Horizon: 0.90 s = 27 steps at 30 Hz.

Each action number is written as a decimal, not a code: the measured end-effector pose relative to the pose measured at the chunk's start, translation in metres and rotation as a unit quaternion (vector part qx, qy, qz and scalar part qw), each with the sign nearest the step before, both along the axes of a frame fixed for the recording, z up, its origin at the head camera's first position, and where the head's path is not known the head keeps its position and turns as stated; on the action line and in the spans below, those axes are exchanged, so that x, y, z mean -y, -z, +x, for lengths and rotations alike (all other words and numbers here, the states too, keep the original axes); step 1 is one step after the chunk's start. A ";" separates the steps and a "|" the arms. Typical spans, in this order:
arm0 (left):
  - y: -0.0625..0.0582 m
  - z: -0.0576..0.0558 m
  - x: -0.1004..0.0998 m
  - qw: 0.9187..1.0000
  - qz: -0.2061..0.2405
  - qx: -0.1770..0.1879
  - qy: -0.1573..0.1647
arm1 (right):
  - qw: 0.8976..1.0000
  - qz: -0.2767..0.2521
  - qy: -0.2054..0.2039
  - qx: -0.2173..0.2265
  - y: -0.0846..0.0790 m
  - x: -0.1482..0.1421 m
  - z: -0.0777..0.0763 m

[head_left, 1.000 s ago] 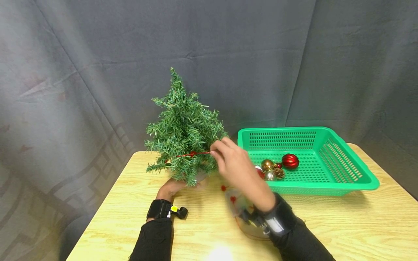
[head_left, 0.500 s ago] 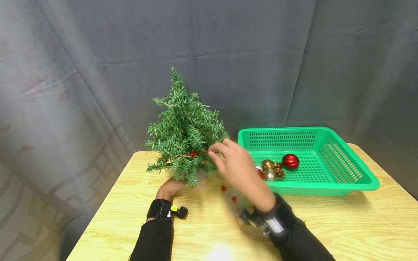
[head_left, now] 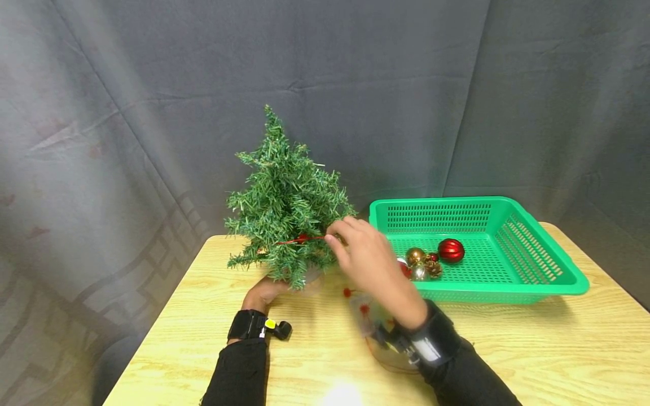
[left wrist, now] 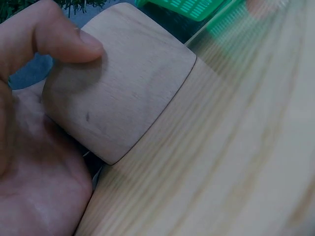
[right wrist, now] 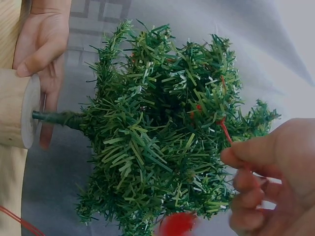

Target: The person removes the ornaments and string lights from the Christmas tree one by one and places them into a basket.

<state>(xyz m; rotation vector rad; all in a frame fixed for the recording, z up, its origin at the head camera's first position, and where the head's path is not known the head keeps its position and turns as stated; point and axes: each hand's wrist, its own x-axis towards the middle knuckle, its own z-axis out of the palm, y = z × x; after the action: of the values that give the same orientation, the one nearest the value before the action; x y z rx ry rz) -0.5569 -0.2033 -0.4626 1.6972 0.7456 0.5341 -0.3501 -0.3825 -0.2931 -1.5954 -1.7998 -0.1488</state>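
A small artificial Christmas tree (head_left: 284,192) stands on a round wooden base (left wrist: 128,78). My left hand (head_left: 266,290) grips that base low down, thumb pressed on its side and the other fingers behind it in the right wrist view. A thin red garland (head_left: 302,239) with fuzzy red pom-poms crosses the front of the lower branches. At the tree's right side, thumb and fingertips of my right hand (head_left: 368,259) pinch the garland's string. More of the garland hangs below that hand, with a pom-pom (head_left: 364,309) beside the wrist. The far side of the tree is hidden.
To the right stands a green plastic basket (head_left: 503,288). Inside it lie a ridged red bauble (head_left: 451,251), a gold bauble (head_left: 415,256), a silver bauble (head_left: 420,273) and a pinecone (head_left: 434,269). A grey curtain (head_left: 386,96) hangs behind the wooden table (head_left: 315,361).
Both hands stay almost where they were. The pom-pom on the tree's front has shifted very slightly to the right.
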 end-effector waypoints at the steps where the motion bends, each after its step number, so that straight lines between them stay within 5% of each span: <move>1: -0.001 0.000 0.001 1.000 -0.008 -0.012 -0.010 | 1.000 -0.006 -0.005 -0.001 0.000 0.000 0.000; 5: -0.005 -0.001 0.007 0.998 -0.034 -0.050 -0.030 | 1.000 -0.014 -0.019 0.001 0.000 -0.001 0.001; 8: -0.008 0.001 0.009 0.997 -0.063 -0.037 -0.034 | 1.000 -0.006 -0.016 0.003 0.000 -0.002 0.002; 14: -0.009 0.005 0.011 0.984 -0.135 -0.031 -0.113 | 1.000 0.002 -0.004 0.002 0.001 -0.001 0.002; 22: -0.010 0.001 0.010 0.990 -0.088 -0.079 -0.082 | 1.000 0.022 0.011 0.006 0.001 -0.001 0.002; 27: -0.012 0.002 0.012 0.987 -0.102 -0.074 -0.103 | 1.000 0.019 0.010 -0.001 0.000 0.000 0.001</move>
<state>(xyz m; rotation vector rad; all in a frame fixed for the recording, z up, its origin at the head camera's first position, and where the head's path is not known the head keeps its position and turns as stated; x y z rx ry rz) -0.5552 -0.2151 -0.4509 1.4876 1.0558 0.4598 -0.3490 -0.3825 -0.2935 -1.5862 -1.7699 -0.1909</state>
